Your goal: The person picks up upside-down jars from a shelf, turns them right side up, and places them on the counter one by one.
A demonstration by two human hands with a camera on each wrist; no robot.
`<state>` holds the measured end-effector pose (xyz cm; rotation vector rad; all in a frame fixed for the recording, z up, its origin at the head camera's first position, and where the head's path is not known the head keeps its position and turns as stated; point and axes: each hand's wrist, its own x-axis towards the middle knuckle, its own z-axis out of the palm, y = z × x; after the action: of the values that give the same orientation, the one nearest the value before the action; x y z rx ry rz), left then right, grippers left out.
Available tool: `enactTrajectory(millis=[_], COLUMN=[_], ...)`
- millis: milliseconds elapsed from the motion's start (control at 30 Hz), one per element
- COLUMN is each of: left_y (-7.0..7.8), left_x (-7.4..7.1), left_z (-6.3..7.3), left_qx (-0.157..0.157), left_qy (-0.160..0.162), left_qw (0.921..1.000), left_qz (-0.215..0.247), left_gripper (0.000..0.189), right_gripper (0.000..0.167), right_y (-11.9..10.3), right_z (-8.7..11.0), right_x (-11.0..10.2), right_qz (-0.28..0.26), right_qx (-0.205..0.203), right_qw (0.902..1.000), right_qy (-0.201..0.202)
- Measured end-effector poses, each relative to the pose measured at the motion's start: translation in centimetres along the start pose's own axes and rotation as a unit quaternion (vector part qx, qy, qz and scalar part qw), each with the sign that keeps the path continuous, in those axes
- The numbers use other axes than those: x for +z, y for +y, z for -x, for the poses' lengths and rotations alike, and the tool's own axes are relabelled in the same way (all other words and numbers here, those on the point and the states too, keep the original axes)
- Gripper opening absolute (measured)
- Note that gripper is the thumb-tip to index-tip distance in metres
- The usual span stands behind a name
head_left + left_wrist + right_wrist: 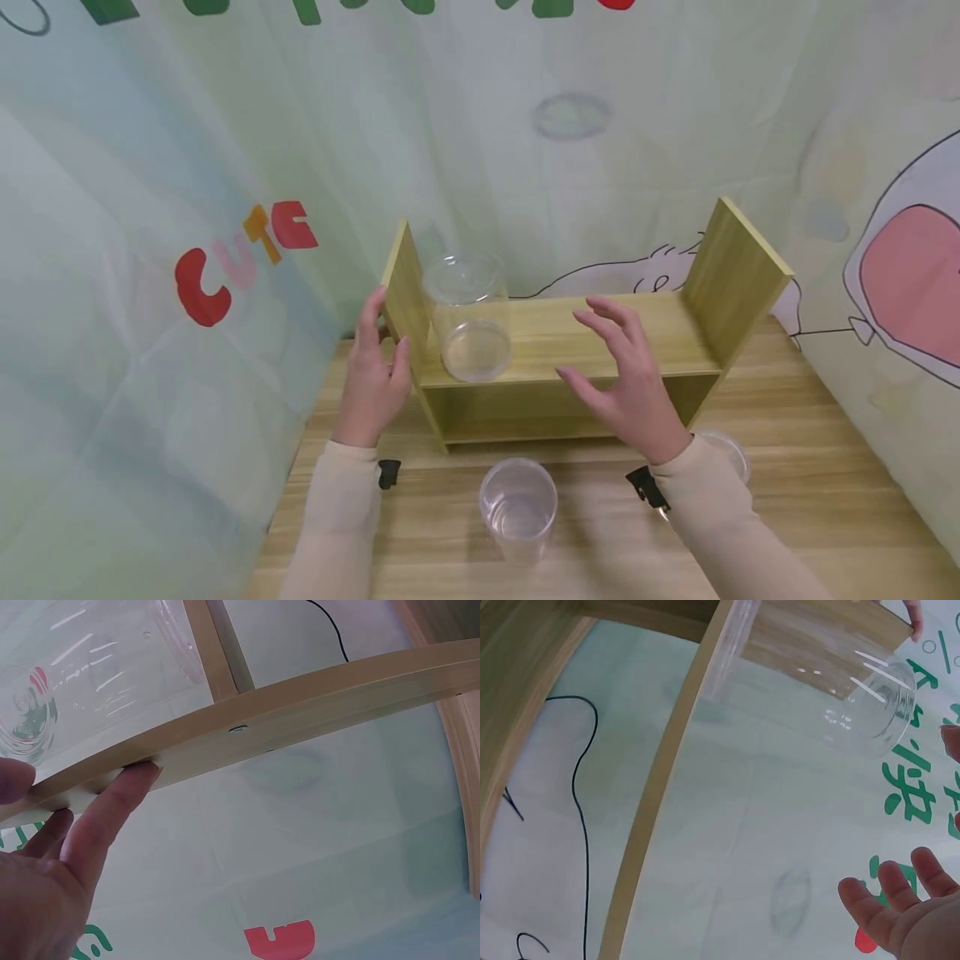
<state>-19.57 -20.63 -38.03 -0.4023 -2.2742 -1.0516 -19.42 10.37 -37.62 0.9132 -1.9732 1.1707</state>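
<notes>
A small wooden shelf (577, 408) with two raised side panels stands on the table. My left hand (372, 375) is at its left panel (202, 739), with extended fingers (112, 814) touching the outer face and the thumb near the front edge. On the upper board, close to that panel, a clear plastic jar (468, 321) stands upright; it also shows in the right wrist view. My right hand (626, 379) hovers in front of the upper board, fingers spread and loosely bent, holding nothing, apart from the jar.
A second clear jar (519, 508) stands on the table (600, 542) in front of the shelf. Another clear round piece (727, 454) lies partly behind the right forearm. Printed curtains (480, 192) hang close behind and at both sides.
</notes>
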Motion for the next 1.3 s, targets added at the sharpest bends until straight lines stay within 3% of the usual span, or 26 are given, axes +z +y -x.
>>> enactTrajectory(millis=[800, 1133, 1300], left_y=[0.2, 0.0, 0.0], left_x=[-0.1, 0.0, 0.1], left_z=[0.1, 0.1, 0.1], left_qx=[0.004, 0.027, 0.031], left_qy=[0.0, 0.012, 0.014], left_qw=[0.9999, 0.9995, 0.9994], left_qz=[-0.011, -0.011, -0.009], left_gripper=[0.072, 0.071, 0.071], right_gripper=[0.061, 0.066, 0.075], right_y=[-0.1, 0.1, 0.3], right_z=[-4.8, -6.4, -6.7], right_x=[6.4, 8.6, 9.5], right_qz=[-0.015, 0.001, 0.01], right_qx=[-0.04, -0.082, -0.073], right_qw=[0.9989, 0.9961, 0.9963], right_qy=[-0.022, -0.031, -0.043])
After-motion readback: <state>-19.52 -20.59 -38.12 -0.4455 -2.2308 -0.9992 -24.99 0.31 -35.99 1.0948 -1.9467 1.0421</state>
